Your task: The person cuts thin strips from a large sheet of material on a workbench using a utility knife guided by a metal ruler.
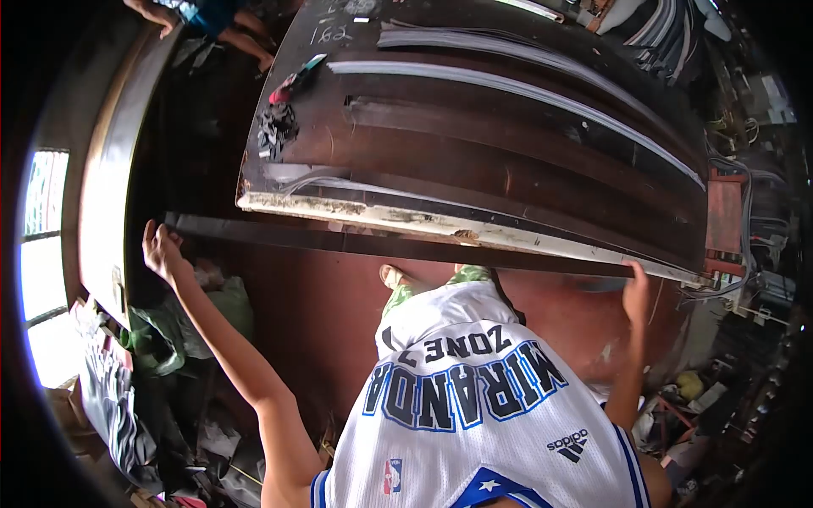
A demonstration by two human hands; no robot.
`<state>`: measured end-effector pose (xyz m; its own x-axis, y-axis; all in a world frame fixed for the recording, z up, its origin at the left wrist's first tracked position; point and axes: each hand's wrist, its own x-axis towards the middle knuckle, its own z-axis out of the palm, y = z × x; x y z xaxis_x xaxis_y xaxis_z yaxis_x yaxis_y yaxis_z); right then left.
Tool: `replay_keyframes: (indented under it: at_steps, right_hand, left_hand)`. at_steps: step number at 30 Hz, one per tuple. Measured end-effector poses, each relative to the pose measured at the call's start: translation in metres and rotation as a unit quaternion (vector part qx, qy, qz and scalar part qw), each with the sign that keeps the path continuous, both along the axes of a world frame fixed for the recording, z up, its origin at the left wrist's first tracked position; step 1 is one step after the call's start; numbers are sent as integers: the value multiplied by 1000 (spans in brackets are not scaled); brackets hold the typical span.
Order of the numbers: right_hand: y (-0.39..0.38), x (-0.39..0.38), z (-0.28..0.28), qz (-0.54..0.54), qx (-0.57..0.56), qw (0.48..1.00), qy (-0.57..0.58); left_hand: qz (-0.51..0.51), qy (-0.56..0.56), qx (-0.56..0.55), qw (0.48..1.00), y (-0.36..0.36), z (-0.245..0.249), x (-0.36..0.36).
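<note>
A long dark flat strip [373, 244] stretches across in front of my body, just before the near edge of the table. Its left end is pinched in my left hand [163, 252], held out beside the dark gap left of the table. Toward its other end, my right hand [636, 292] has its fingers closed on the strip near the table's right corner. The worn pale edge of the dark table [356, 208] runs right behind the strip.
On the table lie white strip bundles [474, 76], a dark strip [440, 118], a crumpled black cloth [277, 127] and a red-handled tool [296, 80]. A person's legs [246, 34] show at the far left. Green bags [203, 322] stand at left; clutter [694, 406] fills the right.
</note>
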<state>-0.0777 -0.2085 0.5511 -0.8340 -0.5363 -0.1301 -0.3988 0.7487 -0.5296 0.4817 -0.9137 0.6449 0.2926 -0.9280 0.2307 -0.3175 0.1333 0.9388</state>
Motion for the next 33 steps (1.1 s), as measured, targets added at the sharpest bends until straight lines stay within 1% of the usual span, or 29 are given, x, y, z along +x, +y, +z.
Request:
replay_keyframes:
  at_steps: [1,2,4,6,8,10,11,12,14,15,16,18,20,21,22,23,24,25,26,28,29,30,31,32,33]
  right_hand:
    - [25,-20,10,-56,37,998,0]
    - [43,-30,24,-110,82,991,-1]
    - [101,-81,45,-73,76,990,96]
    - [100,-106,95,-89,76,985,128]
    - [137,-164,101,-57,93,969,221]
    - [146,-209,111,-38,177,929,324]
    - [145,-229,113,-26,229,905,357]
    - [147,-248,107,-21,226,907,355]
    - [152,-288,83,-32,328,881,340]
    - [167,-311,62,10,341,873,349]
    - [169,-319,46,20,336,874,349]
    - [164,-333,20,18,350,878,327]
    - [148,-331,-2,-16,391,877,277]
    - [155,-336,-22,-10,402,875,272]
    - [146,-336,-30,-6,413,871,265]
    - [139,-334,-37,2,409,874,263]
    - [108,-307,-24,-14,470,848,245]
    - [84,-290,-16,-29,528,818,226]
    - [83,-295,-26,-18,523,822,224]
    - [86,-303,-43,1,398,896,196]
    - [85,-303,-54,36,290,927,234]
    - [68,-294,-56,41,285,929,231]
    - [32,-270,-46,48,164,969,177]
    - [-8,-240,-30,55,41,991,119]
    - [-56,-200,-8,37,20,995,87]
  left_hand:
    - [-22,18,26,999,-13,-6,-9]
    - [-34,-1,40,999,-20,-9,-23]
    - [-59,-3,63,996,-24,-11,-67]
    - [-114,25,82,990,-25,-23,-109]
    - [-145,25,131,980,-17,-36,-163]
    - [-197,-38,168,965,-11,-63,-203]
    - [-210,-18,205,956,-12,-84,-222]
    - [-221,2,240,945,-10,-99,-241]
    - [-249,31,292,923,12,-108,-280]
    - [-264,-27,305,915,11,-122,-292]
    - [-277,-83,317,903,8,-141,-300]
    - [-281,-138,325,892,5,-163,-313]
    - [-275,-133,311,900,9,-172,-319]
    - [-267,-156,289,906,14,-170,-322]
    - [-259,-179,266,911,17,-166,-324]
    - [-257,-251,250,899,17,-160,-323]
    - [-249,-255,251,900,17,-152,-318]
    - [-282,-352,171,876,18,-143,-309]
    - [-310,-444,88,836,17,-132,-299]
    - [-343,-450,113,817,14,-110,-271]
    - [-367,-472,131,791,15,-96,-256]
    - [-391,-490,148,764,16,-82,-242]
    - [-400,-508,192,739,16,-72,-228]
    - [-443,-511,198,710,12,-69,-210]
    - [-452,-539,193,684,18,-66,-203]
